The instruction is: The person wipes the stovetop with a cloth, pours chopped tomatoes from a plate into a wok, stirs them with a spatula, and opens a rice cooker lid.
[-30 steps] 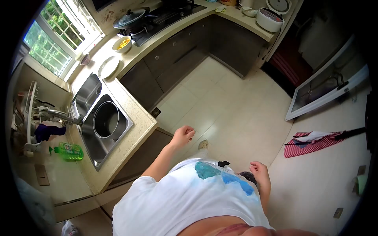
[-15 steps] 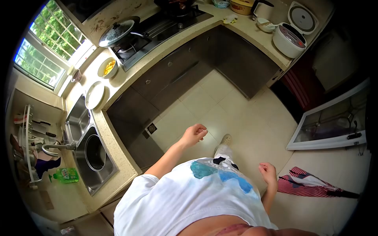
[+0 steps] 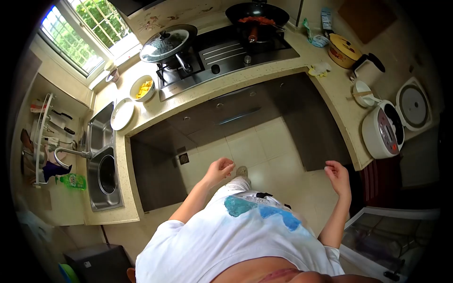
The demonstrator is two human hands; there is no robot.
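Note:
My left hand (image 3: pixel 221 170) hangs in the air over the tiled floor in front of my shirt, its fingers loosely bent and slightly apart with nothing seen in them. Off to the right, my right hand (image 3: pixel 339 178) is raised near the dark cabinet corner, half curled, with a gap between thumb and fingers. Neither hand touches anything. Ahead, a wok (image 3: pixel 257 15) with red food sits on the right burner of the gas stove (image 3: pixel 226 55). A pan under a glass lid (image 3: pixel 169 43) stands on the left burner.
On the left counter are a bowl (image 3: pixel 143 88) of yellow food, a white plate (image 3: pixel 122 114) and a sink (image 3: pixel 101 137). An open rice cooker (image 3: pixel 381 131), a yellow pot (image 3: pixel 343 51) and a small white bowl (image 3: pixel 362 92) stand on the right. A white-framed door (image 3: pixel 377 236) is at lower right.
My view has turned right and come closer to the stove, showing more of the wok and rice cooker. My right hand has risen and its fingers have loosened. The striped umbrella has left view.

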